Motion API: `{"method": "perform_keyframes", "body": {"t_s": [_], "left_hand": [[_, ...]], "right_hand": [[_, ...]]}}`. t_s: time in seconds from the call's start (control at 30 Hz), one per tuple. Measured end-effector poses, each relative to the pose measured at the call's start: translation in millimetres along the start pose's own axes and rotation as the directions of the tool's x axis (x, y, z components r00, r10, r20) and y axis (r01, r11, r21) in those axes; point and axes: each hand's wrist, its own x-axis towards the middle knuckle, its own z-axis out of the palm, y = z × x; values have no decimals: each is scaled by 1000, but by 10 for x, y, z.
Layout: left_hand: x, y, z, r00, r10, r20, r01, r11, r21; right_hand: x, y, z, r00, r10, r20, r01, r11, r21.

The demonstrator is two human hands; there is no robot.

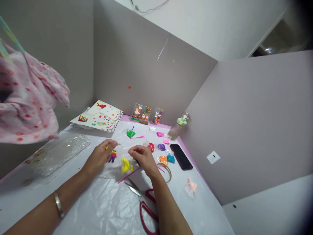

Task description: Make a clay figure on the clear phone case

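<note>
My left hand is closed, fingers curled together, beside a small clay figure in red, yellow and purple. The figure lies on what looks like a clear sheet or case on the table. What the left fingers hold, if anything, cannot be made out. My right hand pinches thumb and forefinger together above a clear packet of yellow clay; anything between those fingertips is too small to name. Below the hands lie red-handled scissors, blades apart, and a thin pink stick.
Clay packets in green, purple, orange and peach lie about. A tape roll and phone are right. Decorated cases, a bottle, notebook and clear tray stand around.
</note>
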Motion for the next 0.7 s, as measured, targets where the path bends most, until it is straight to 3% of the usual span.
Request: {"method": "perform_keyframes", "body": {"t_s": [0.13, 0.3, 0.4, 0.5, 0.6, 0.7], "left_hand": [[32, 28, -41, 999, -31, -12, 28, 980, -195], [47, 57, -62, 999, -34, -8, 30, 954, -299], [60, 52, -67, 999, -44, -28, 32, 945, -324], [67, 50, -78, 998, -54, -38, 39, 945, -326], [51, 51, -80, 998, -56, -7, 51, 950, -309], [20, 45, -60, 998, -53, 46, 64, 957, -284]], "right_hand": [[-31, -65, -38, 974, 95, 204, -101, 995, 17], [-42, -85, -97, 964, 146, 220, -149, 989, -1], [1, -30, -166, 982, 141, 122, -138, 990, -35], [72, 70, -252, 994, 69, -85, -76, 994, -81], [127, 177, -325, 961, -37, -274, -10, 985, -171], [133, 242, -327, 911, -162, -380, 46, 954, -297]]}}
